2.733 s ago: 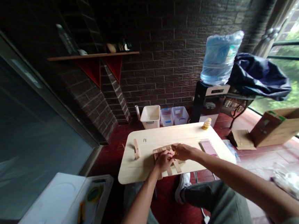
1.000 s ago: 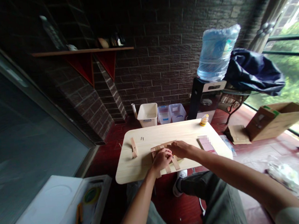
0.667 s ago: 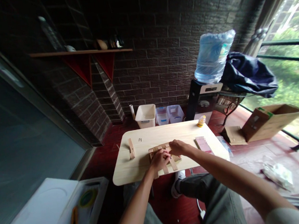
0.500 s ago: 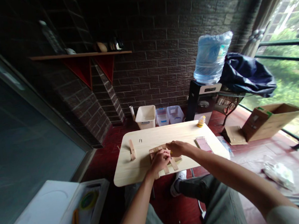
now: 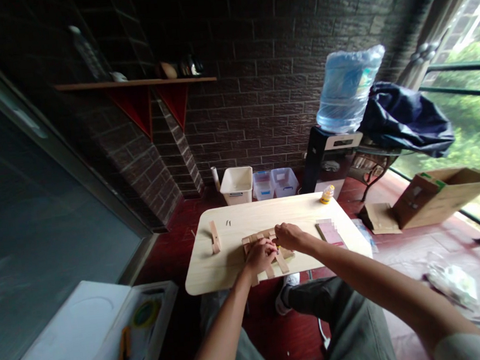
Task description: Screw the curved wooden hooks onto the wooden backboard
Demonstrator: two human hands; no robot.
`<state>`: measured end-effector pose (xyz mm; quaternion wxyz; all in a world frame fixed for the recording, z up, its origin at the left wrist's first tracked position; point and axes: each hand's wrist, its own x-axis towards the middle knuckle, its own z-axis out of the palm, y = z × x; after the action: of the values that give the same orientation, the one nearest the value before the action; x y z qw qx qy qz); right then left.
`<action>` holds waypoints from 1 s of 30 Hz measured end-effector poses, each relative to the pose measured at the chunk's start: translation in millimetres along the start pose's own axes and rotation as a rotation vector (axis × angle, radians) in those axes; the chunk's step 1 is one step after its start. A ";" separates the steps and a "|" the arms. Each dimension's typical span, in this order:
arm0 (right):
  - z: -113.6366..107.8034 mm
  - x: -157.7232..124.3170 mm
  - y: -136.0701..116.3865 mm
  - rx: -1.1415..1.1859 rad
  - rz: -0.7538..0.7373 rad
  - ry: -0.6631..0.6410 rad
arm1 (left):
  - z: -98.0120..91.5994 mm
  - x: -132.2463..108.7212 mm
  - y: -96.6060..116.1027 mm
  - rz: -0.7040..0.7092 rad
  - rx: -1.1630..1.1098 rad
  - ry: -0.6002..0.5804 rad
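Note:
A slatted wooden piece (image 5: pixel 281 263) lies near the front edge of the pale table (image 5: pixel 206 272). My left hand (image 5: pixel 261 255) rests over its left part, fingers pinched together near the tip of a small tool; what they grip is hidden. Just to the right and a little higher, my right hand (image 5: pixel 287 236) is closed around that tool, a screwdriver by its look (image 5: pixel 278 248), with a bit of yellow showing below the fist. A separate wooden part (image 5: pixel 215 238) lies at the table's left. Two small dark pieces, perhaps screws (image 5: pixel 228 223), sit behind it.
A yellow-capped bottle (image 5: pixel 327 195) stands at the table's back right corner, and a pink booklet (image 5: pixel 330 232) lies right of my hands. Plastic bins (image 5: pixel 237 186) stand behind the table. An open white case (image 5: pixel 152 333) is at lower left, a cardboard box (image 5: pixel 422 203) at right.
The view has shifted slightly, so the room sits a little differently in the picture. Both hands stay at the same spot on the wooden piece, the right fist slightly turned.

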<state>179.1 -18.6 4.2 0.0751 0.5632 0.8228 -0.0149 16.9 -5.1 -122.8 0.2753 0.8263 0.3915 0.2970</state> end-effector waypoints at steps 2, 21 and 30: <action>-5.4 -4.6 1.0 0.039 -0.018 -0.034 | 0.4 0.0 -1.0 -0.010 -0.010 0.013; -5.9 5.1 2.3 0.045 -0.081 -0.150 | 2.9 -0.7 -4.2 0.009 -0.004 0.033; -13.2 -10.9 3.7 -0.035 -0.251 -0.055 | -1.1 -0.7 3.9 0.068 -0.031 0.021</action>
<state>184.9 -25.9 19.0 0.1048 0.4535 0.8847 -0.0255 17.6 -7.6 -119.6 0.2738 0.8315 0.3615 0.3208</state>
